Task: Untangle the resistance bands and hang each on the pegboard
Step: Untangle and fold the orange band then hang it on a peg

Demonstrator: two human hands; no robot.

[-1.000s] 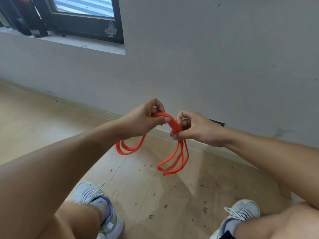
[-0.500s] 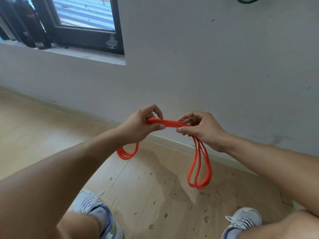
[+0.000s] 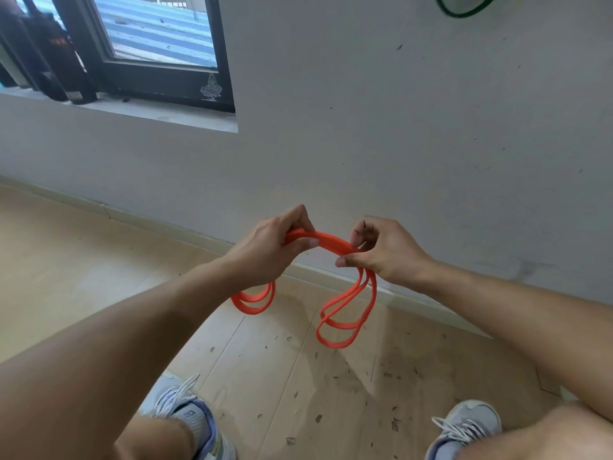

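Two hands hold an orange band up in front of a grey wall.

At far left a dark-framed window (image 3: 159, 61) sits above its sill. The left hand (image 3: 268, 250) has its fingers and thumb curled round the orange band (image 3: 331, 242), and a double loop of it hangs below that wrist. The band arches across the gap to the right hand (image 3: 381, 254), which pinches the strands between thumb and curled fingers; a longer double loop dangles under it, clear of the floor (image 3: 66, 260). Down below, a grey shoe (image 3: 185, 413) stands on the speckled wooden boards at left and another at right. At the top right edge a green band (image 3: 464, 9) hangs against the wall (image 3: 398, 127).
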